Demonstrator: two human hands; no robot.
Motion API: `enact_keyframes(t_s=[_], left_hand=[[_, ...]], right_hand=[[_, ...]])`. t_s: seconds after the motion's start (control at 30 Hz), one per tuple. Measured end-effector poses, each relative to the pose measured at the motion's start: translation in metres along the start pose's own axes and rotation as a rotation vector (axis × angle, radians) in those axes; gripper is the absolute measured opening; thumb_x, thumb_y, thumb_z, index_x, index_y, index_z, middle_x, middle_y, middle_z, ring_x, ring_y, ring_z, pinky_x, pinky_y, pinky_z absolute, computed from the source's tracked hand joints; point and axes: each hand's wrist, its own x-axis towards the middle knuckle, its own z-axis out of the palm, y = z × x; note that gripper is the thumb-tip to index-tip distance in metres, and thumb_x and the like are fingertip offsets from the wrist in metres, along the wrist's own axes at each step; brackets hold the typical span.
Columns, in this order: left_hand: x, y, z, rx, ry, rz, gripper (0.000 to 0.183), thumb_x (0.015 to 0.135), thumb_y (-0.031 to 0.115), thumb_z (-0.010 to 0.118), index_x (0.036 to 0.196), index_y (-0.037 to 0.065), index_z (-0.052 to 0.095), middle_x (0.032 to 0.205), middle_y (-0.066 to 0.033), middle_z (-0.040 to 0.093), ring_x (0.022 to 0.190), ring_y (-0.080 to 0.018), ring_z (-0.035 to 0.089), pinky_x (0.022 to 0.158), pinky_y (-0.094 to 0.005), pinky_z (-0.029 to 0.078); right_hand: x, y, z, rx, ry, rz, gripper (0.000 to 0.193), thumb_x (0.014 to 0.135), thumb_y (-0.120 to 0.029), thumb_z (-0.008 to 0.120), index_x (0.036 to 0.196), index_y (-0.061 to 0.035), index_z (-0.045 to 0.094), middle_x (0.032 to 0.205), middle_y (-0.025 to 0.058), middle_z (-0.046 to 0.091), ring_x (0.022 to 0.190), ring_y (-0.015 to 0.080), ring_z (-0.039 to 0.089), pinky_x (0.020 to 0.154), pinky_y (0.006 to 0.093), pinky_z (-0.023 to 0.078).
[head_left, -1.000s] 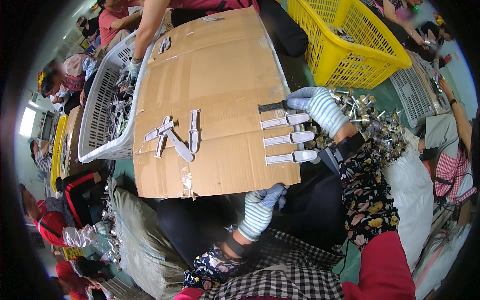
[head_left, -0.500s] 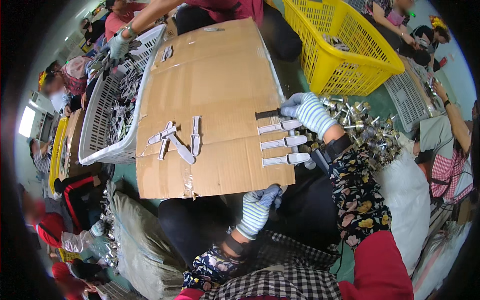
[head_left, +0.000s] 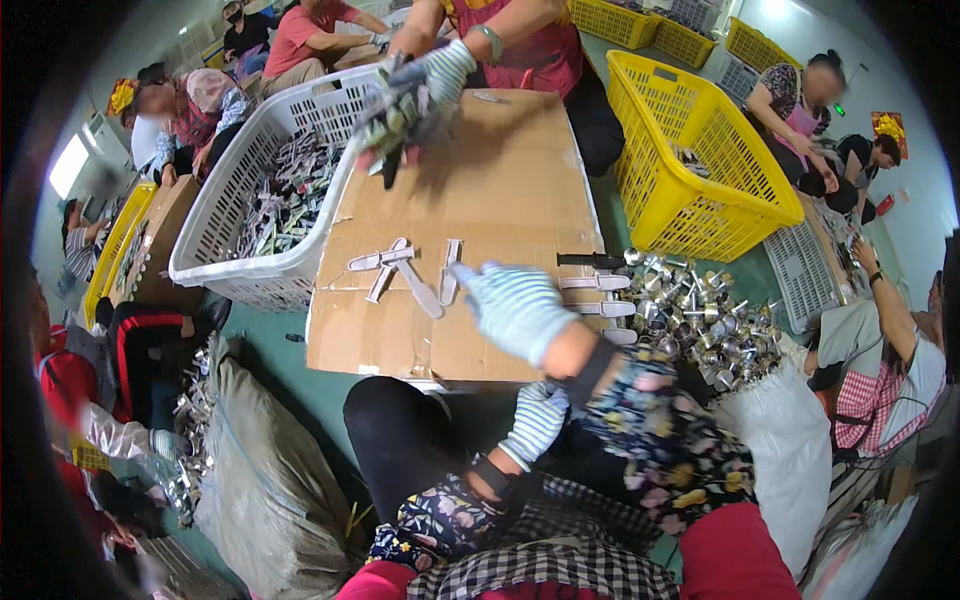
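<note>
My right hand (head_left: 518, 308), in a striped glove and blurred, reaches left over the cardboard sheet (head_left: 500, 210). Its outstretched fingertips come to an upright light-grey plastic piece (head_left: 451, 270), long and narrow with a rounded end. Left of that, several similar pieces (head_left: 413, 283) lie crossed over each other. A row of such pieces (head_left: 598, 283) rests along the right edge, with a black one (head_left: 590, 260) at its far end. My left hand (head_left: 537, 420), also gloved, is at the near edge of the cardboard; its fingers are largely hidden.
Across the cardboard, another person's gloved hand (head_left: 445, 72) lifts a bunch of parts (head_left: 405, 125). A white basket (head_left: 255, 265) of parts stands left, a yellow basket (head_left: 690, 215) at far right. Metal parts (head_left: 700, 320) are heaped right; sacks (head_left: 265, 470) flank me. Other people work around.
My right hand has left the black piece in the row and swung left to the upright grey piece. The other person's hand has moved from the white basket over the cardboard, carrying parts.
</note>
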Motion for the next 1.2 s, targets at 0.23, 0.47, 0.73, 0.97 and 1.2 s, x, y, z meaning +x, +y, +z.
enact_keyframes(t_s=[0.23, 0.47, 0.73, 0.97, 1.2], left_hand=[[0.000, -0.035, 0.003, -0.278, -0.144, 0.092, 0.040, 0.087, 0.007, 0.051, 0.126, 0.002, 0.044, 0.116, -0.0139, 0.056, 0.105, -0.0188, 0.055, 0.090, -0.0312, 0.046], [0.001, -0.030, 0.006, -0.580, -0.210, -0.059, 0.038, 0.087, 0.008, 0.052, 0.124, 0.001, 0.046, 0.116, -0.0143, 0.056, 0.106, -0.0178, 0.055, 0.090, -0.0305, 0.046], [-0.002, 0.035, 0.005, -0.296, -0.078, -0.257, 0.019, 0.089, 0.017, 0.059, 0.078, 0.003, 0.064, 0.064, 0.0007, 0.059, 0.052, -0.0052, 0.048, 0.048, -0.0209, 0.037], [-0.004, 0.036, 0.006, -0.333, -0.024, -0.287, 0.014, 0.089, 0.016, 0.061, 0.086, 0.003, 0.066, 0.069, -0.0001, 0.060, 0.055, -0.0061, 0.052, 0.050, -0.0198, 0.039], [-0.005, 0.042, 0.004, -0.325, -0.025, -0.356, 0.013, 0.089, 0.015, 0.061, 0.089, 0.002, 0.065, 0.073, -0.0009, 0.061, 0.060, -0.0073, 0.054, 0.055, -0.0205, 0.041]], right_hand=[[0.038, -0.023, 0.026, -0.163, -0.020, 0.116, 0.021, 0.087, -0.015, 0.045, 0.097, -0.0093, 0.063, 0.090, 0.0163, 0.066, 0.077, 0.0290, 0.067, 0.060, 0.0409, 0.052], [0.035, -0.012, 0.018, 0.022, -0.041, 0.330, 0.015, 0.082, -0.012, 0.050, 0.086, -0.0017, 0.060, 0.078, 0.0185, 0.066, 0.073, 0.0323, 0.066, 0.060, 0.0427, 0.052], [-0.011, 0.036, -0.028, 0.062, 0.185, -0.024, 0.014, 0.080, -0.017, 0.057, 0.090, -0.0085, 0.064, 0.080, 0.0144, 0.064, 0.079, 0.0325, 0.062, 0.071, 0.0393, 0.050], [-0.029, 0.185, -0.039, 0.878, 0.335, 0.461, 0.021, 0.081, -0.013, 0.068, 0.097, 0.0007, 0.064, 0.087, 0.0045, 0.066, 0.068, 0.0095, 0.055, 0.062, 0.0259, 0.046], [-0.024, 0.205, -0.008, 1.040, 0.193, 0.700, 0.016, 0.079, -0.014, 0.070, 0.091, -0.0034, 0.069, 0.076, 0.0007, 0.066, 0.058, 0.0062, 0.050, 0.053, 0.0209, 0.039]])
